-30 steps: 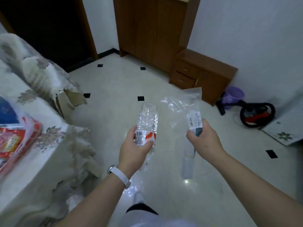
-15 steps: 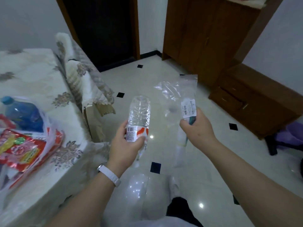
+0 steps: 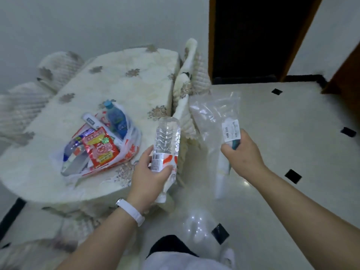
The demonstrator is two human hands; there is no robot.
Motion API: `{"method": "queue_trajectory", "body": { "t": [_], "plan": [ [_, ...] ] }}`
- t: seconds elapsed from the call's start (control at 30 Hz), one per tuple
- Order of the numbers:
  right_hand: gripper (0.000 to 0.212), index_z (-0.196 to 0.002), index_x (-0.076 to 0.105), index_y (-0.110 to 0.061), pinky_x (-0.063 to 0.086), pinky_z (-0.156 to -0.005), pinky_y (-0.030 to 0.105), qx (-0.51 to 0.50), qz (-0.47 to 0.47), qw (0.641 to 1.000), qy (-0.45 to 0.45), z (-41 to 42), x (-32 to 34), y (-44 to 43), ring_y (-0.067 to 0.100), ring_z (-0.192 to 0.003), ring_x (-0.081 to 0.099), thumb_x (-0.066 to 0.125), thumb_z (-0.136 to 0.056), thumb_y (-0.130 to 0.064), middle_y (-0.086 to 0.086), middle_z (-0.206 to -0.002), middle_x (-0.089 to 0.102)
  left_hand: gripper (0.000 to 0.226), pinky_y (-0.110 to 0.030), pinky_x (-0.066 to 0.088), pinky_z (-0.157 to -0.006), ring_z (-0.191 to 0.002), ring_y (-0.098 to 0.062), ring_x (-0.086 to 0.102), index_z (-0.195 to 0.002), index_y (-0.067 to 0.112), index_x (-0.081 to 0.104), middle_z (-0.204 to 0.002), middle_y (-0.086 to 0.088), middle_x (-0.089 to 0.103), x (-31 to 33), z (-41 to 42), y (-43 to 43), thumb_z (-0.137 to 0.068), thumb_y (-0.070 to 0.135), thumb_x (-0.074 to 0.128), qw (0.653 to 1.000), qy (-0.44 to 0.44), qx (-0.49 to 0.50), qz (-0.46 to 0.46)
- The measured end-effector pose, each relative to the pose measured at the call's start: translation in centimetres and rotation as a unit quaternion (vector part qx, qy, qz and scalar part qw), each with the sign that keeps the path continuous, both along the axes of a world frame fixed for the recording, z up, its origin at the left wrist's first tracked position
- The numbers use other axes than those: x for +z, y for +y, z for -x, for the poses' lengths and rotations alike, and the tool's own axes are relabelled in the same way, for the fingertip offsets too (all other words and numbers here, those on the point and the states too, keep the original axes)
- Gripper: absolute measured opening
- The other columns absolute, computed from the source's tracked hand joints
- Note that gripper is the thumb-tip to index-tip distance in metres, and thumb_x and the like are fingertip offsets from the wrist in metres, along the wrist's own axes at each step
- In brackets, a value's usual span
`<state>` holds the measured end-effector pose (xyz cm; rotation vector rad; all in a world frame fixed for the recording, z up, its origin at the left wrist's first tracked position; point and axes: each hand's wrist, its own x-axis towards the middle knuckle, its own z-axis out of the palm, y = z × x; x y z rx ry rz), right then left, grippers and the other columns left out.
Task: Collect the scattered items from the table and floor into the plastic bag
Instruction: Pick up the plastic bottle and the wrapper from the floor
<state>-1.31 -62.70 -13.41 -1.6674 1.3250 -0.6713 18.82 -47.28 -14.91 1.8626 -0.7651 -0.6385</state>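
Note:
My left hand (image 3: 151,175) grips a clear empty water bottle (image 3: 167,140) with a red and white label, held bottom up beside the table's edge. My right hand (image 3: 242,154) grips a clear plastic packet (image 3: 216,114) with a white barcode sticker and a teal item inside. On the table (image 3: 124,82) lies a white and red plastic bag (image 3: 129,151), open, holding a blue bottle (image 3: 116,119), a red snack packet (image 3: 100,149), a white tube (image 3: 91,122) and other items.
The table has a floral cloth and covered chairs (image 3: 188,78) around it. A dark doorway (image 3: 251,36) stands behind. The glossy tiled floor (image 3: 282,133) with black diamonds lies to the right.
The view has swung left toward the table, bringing the filled bag into full view. Both hands keep their grips and now sit closer to the table's edge.

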Motion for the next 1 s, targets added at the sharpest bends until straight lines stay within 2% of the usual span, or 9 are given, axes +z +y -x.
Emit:
{"method": "queue_trajectory", "body": {
  "t": [0.07, 0.23, 0.37, 0.43, 0.53, 0.6, 0.73, 0.9, 1.0],
  "plan": [
    [0.027, -0.11, 0.049, -0.033, 0.048, -0.061, 0.024, 0.05, -0.012, 0.999, -0.01, -2.4, 0.0, -0.8, 0.005, -0.08, 0.059, 0.057, -0.088, -0.021, -0.013, -0.095, 0.061, 0.067, -0.003, 0.046, -0.064, -0.083, 0.025, 0.056, -0.135, 0.034, 0.047, -0.108, 0.027, 0.056, 0.3, -1.3, 1.0, -0.08, 0.014, 0.079, 0.999, -0.007, 0.046, -0.006],
    [0.03, -0.113, 0.049, -0.034, 0.053, -0.071, 0.033, 0.159, -0.01, 0.987, -0.01, -9.2, 0.3, -2.0, 0.009, -0.086, 0.061, 0.059, -0.087, -0.022, -0.008, -0.103, 0.062, 0.065, -0.019, 0.055, -0.072, -0.089, 0.004, 0.066, -0.131, 0.041, 0.052, -0.111, 0.019, 0.066, 0.1, -5.3, 3.4, -0.077, 0.021, 0.082, 0.985, -0.008, 0.172, -0.007],
    [0.028, -0.111, 0.049, -0.037, 0.055, -0.073, 0.036, 0.215, 0.01, 0.977, 0.001, -14.6, 0.7, -2.5, 0.01, -0.084, 0.062, 0.058, -0.087, -0.025, -0.015, -0.094, 0.061, 0.065, -0.02, 0.052, -0.072, -0.083, 0.015, 0.063, -0.131, 0.039, 0.052, -0.104, 0.026, 0.064, -0.3, -9.9, 4.2, -0.077, 0.02, 0.081, 0.973, -0.031, 0.229, -0.008],
    [0.029, -0.112, 0.047, -0.04, 0.052, -0.066, 0.026, 0.228, 0.02, 0.973, 0.005, -17.4, 1.2, -2.9, 0.003, -0.082, 0.06, 0.058, -0.088, -0.026, -0.019, -0.092, 0.059, 0.065, -0.021, 0.052, -0.071, -0.085, 0.013, 0.064, -0.133, 0.037, 0.051, -0.108, 0.023, 0.065, -0.7, -12.9, 4.1, -0.078, 0.02, 0.081, 0.97, -0.032, 0.24, -0.003],
    [0.04, -0.123, 0.047, -0.041, 0.04, -0.063, 0.011, 0.237, 0.035, 0.971, -0.008, -22.1, 2.2, -3.2, 0.0, -0.084, 0.056, 0.06, -0.089, -0.023, -0.024, -0.095, 0.057, 0.066, -0.034, 0.057, -0.081, -0.091, 0.002, 0.067, -0.132, 0.042, 0.05, -0.109, 0.023, 0.066, -1.5, -17.9, 3.5, -0.077, 0.022, 0.081, 0.966, -0.019, 0.257, 0.009],
    [0.036, -0.119, 0.05, -0.037, 0.042, -0.066, 0.011, 0.242, 0.045, 0.969, -0.015, -25.7, 2.9, -3.2, 0.001, -0.085, 0.057, 0.061, -0.088, -0.021, -0.023, -0.095, 0.058, 0.062, -0.035, 0.057, -0.081, -0.092, 0.0, 0.067, -0.127, 0.046, 0.052, -0.106, 0.025, 0.066, -2.2, -21.3, 3.0, -0.077, 0.022, 0.08, 0.964, -0.011, 0.267, 0.016],
    [0.026, -0.107, 0.051, -0.035, 0.05, -0.07, 0.029, 0.26, 0.073, 0.963, -0.014, -33.6, 4.4, -3.0, 0.005, -0.083, 0.059, 0.063, -0.086, -0.026, -0.012, -0.092, 0.062, 0.063, -0.03, 0.056, -0.077, -0.093, 0.002, 0.066, -0.134, 0.042, 0.049, -0.111, 0.022, 0.067, -3.2, -27.3, 2.7, -0.081, 0.024, 0.077, 0.968, -0.011, 0.249, 0.016],
    [0.028, -0.11, 0.047, -0.036, 0.042, -0.058, 0.006, 0.289, 0.089, 0.953, -0.037, -42.4, 6.1, -2.3, -0.006, -0.079, 0.056, 0.061, -0.089, -0.025, -0.019, -0.091, 0.058, 0.066, -0.034, 0.053, -0.087, -0.105, -0.003, 0.061, -0.135, 0.044, 0.044, -0.124, 0.018, 0.06, -4.7, -33.1, 3.5, -0.081, 0.027, 0.077, 0.977, -0.044, 0.21, -0.014],
    [0.029, -0.113, 0.046, -0.033, 0.039, -0.057, 0.003, 0.298, 0.098, 0.949, -0.036, -45.9, 6.6, -2.7, -0.006, -0.077, 0.054, 0.061, -0.09, -0.023, -0.02, -0.091, 0.056, 0.071, -0.033, 0.051, -0.091, -0.113, -0.008, 0.059, -0.141, 0.04, 0.041, -0.132, 0.014, 0.058, -5.7, -34.6, 3.6, -0.081, 0.03, 0.078, 0.978, -0.052, 0.197, -0.037]
  ]
}}
